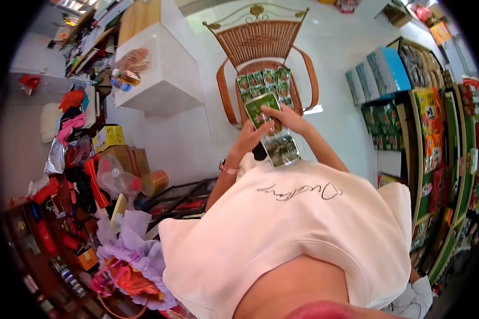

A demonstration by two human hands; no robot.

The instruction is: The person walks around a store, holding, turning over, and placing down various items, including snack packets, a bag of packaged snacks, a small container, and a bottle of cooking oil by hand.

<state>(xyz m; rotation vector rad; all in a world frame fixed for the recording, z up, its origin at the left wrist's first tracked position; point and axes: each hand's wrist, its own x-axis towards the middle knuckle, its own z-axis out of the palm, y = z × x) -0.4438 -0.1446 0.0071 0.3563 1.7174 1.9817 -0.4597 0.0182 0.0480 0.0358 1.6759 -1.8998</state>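
Between my hands is a green printed packet (254,110), held above the seat of a wicker chair (258,40). My left hand (248,137) grips its lower left edge, with the thumb over the front. My right hand (288,119) pinches the right side, thumb lying on the face. A shiny packet (281,150) with a darker print hangs below my hands, close to my shirt; whether it joins the green one is hidden. On the chair seat lie several small green packets (256,80) in rows.
To the left stands a white counter (170,87) with bottles (125,80) on its edge. A clear plastic jug (114,175) and cardboard boxes (135,159) are below it. At right are shelves (418,159) of packaged goods and a blue box (391,69).
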